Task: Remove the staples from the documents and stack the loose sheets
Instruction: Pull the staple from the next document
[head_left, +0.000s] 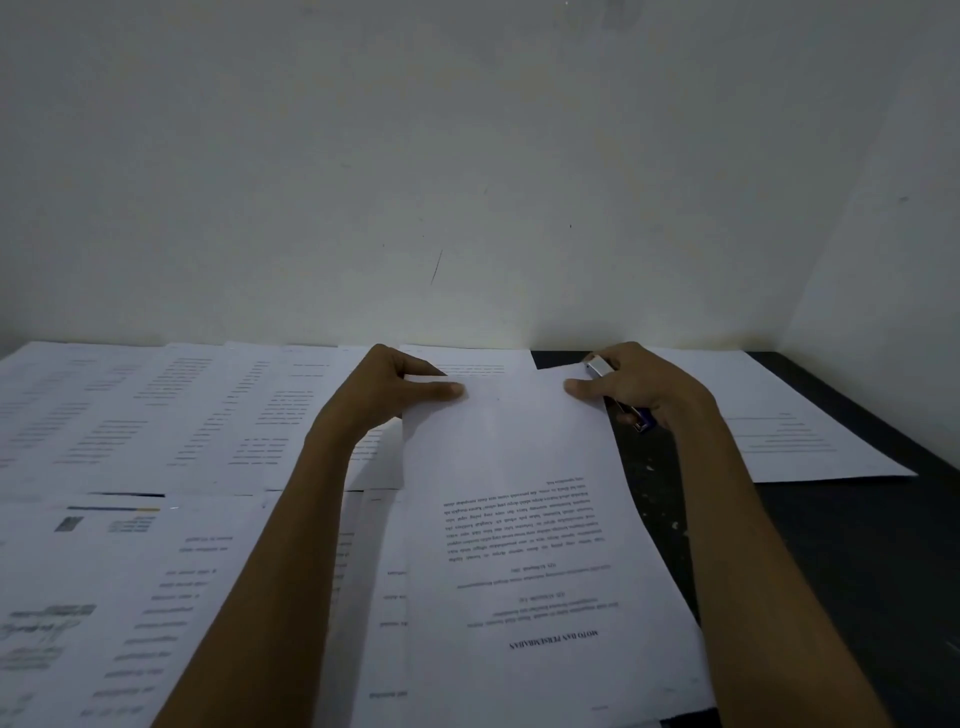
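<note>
- A person sits at a dark table (857, 545) set against a pale wall (467, 156), both bare forearms reaching forward.
- A printed sheet (530, 519) lies in front of them. Its long axis runs from the person's body straight toward the wall, and its bold heading is at the near end, upside down to the person.
- The left hand (387, 392) holds the sheet's far left corner. Its grip is closed, thumb on top and fingers curled beneath.
- The right hand (649, 389) is at the far right corner with its thumb lying on the paper. Its fingers curl around a silver-and-blue tool (600, 368), which slants from the wall side back toward the wrist.
- More printed pages (156, 415) cover the table's left side, overlapping in rows.
- One lone page (810, 441) lies to the right, angled on the dark surface.
</note>
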